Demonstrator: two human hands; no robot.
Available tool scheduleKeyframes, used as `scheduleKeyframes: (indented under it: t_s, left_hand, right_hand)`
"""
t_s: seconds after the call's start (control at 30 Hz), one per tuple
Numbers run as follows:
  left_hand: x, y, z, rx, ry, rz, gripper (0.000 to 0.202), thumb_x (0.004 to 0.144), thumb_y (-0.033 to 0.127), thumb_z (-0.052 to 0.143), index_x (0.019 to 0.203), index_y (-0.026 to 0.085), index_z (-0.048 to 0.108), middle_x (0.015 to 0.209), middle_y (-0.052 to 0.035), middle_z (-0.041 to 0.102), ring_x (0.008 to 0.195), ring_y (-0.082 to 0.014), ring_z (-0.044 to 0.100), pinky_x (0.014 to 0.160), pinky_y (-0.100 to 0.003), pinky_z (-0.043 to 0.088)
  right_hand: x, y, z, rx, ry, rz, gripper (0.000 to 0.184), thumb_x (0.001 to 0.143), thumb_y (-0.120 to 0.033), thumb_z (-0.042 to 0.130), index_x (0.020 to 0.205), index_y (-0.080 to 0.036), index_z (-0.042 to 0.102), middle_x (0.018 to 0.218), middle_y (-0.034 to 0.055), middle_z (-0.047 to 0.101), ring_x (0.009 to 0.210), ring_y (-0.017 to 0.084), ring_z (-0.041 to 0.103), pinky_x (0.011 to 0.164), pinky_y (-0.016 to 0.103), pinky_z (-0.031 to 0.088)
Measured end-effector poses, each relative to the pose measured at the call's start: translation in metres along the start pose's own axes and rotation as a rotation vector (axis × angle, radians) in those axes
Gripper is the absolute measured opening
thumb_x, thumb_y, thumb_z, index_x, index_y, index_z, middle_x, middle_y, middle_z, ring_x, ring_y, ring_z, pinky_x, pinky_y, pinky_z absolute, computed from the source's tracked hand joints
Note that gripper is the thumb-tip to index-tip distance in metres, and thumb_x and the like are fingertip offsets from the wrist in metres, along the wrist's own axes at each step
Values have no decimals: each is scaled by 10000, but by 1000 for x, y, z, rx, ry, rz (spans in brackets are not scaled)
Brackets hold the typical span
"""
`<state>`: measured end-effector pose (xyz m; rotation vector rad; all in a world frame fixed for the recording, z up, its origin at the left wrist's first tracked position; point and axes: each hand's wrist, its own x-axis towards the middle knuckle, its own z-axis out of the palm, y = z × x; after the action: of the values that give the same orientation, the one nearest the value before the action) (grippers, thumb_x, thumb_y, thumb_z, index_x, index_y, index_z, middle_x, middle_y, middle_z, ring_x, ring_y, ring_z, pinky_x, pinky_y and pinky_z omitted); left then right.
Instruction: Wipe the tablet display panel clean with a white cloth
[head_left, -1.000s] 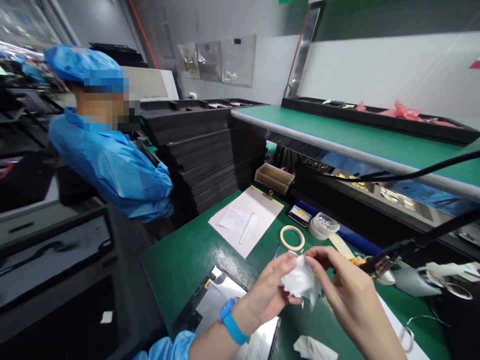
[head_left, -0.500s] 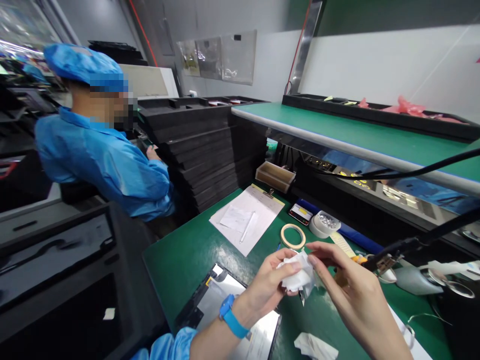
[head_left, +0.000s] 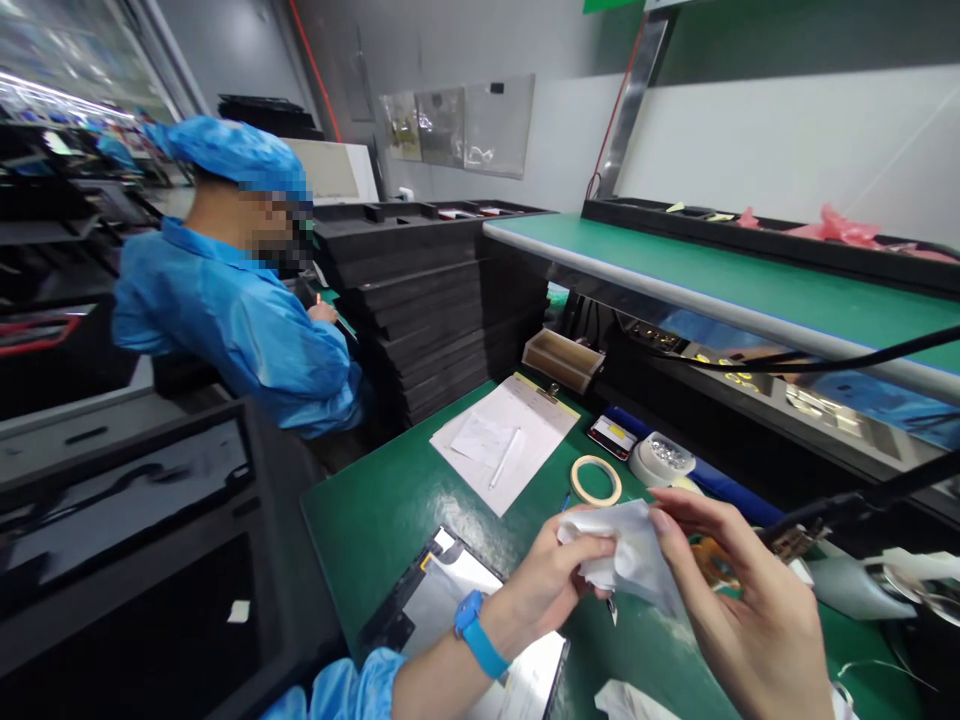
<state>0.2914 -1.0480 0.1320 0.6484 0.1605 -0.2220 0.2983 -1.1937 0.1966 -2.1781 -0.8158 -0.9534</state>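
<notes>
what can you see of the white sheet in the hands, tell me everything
The white sheet is thin, soft-looking and crumpled, like tissue or cloth; I cannot tell which. It is partly spread, creased, and looks slightly see-through at lower right. The left hand grips its left part, thumb on top; the right hand pinches its upper right corner. It is held above the green table.

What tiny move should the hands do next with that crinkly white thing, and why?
Perhaps the right hand should gently draw outward: the left hand pinches the crinkly white thing, the right holds its upper corner, and the part between looks creased.
</notes>
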Motion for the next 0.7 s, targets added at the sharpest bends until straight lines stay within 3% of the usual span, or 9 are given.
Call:
scheduleKeyframes:
  t_s: [0.17,0.37,0.5,0.6,0.7]
  left_hand:
    - [4,-1,2,21,-8,12,382,478,283,888,780,183,677,598,43,600,503,-85,485,449,-215,309]
    - [8,-5,2,-78,86,-22,612,304,366,1042,748,202,654,550,61,616,497,-96,496,462,-227,338]
    - [10,-7,2,-169,148,-40,771,162,454,1132,755,150,743,693,0,757,631,-119,640,602,-239,488]
    - [13,-8,0,-201,134,-54,771,205,421,1144,820,97,813,817,-58,809,749,-160,703,701,-272,539]
    - [15,-10,-5,-219,119,-88,713,298,349,1117,886,68,828,891,-98,828,772,-179,713,699,-288,542]
  right_hand:
    - [-3,1,-1,11,45,47,198,1152,-416,631,1185,-251,734,1000,8,820,718,136,776,749,186,665]
    - [-6,5,1,6,130,118,190,1130,-404,663,1176,-249,761,1058,22,826,811,163,803,792,225,671]
    - [-10,3,2,-8,188,178,215,1123,-424,678,1151,-240,786,1115,41,831,957,186,821,841,227,655]
    - [-11,3,3,11,179,180,213,1124,-420,671,1133,-244,792,1094,27,829,946,177,818,863,228,652]
    - [-11,6,8,39,252,184,181,1100,-400,718,1152,-247,799,1081,12,829,892,151,807,819,201,640]
